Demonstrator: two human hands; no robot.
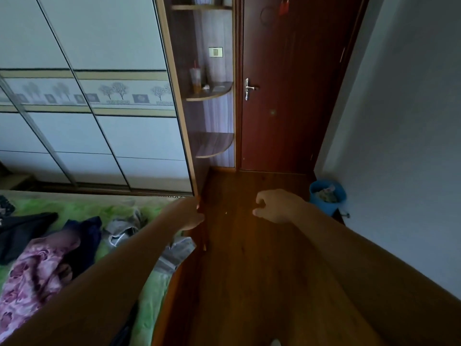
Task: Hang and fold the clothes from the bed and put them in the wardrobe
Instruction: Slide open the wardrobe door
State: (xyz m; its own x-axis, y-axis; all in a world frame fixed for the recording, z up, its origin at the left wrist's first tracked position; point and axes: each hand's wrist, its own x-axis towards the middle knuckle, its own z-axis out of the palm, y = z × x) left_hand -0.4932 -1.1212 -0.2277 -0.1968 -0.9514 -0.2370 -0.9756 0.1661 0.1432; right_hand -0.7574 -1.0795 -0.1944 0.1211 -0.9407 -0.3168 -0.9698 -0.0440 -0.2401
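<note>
Clothes [32, 275] were noted heaped, unfolded, on the bed [82, 207], near left. Wardrobe [99, 136] doors were seen closed behind. Left hand [192, 213]: nothing seen held; finger pose could not be told. Right hand [277, 208]: loosely curled, empty. Task was judged barely started.

1 left hand [190, 215], 1 right hand [277, 206], 1 wardrobe [112, 33], 3 shelves [213, 144], 1 cup [195, 79], 1 door [287, 108], 1 bin [324, 208], 1 bed [149, 295], roughly 5 garments [32, 275].
</note>
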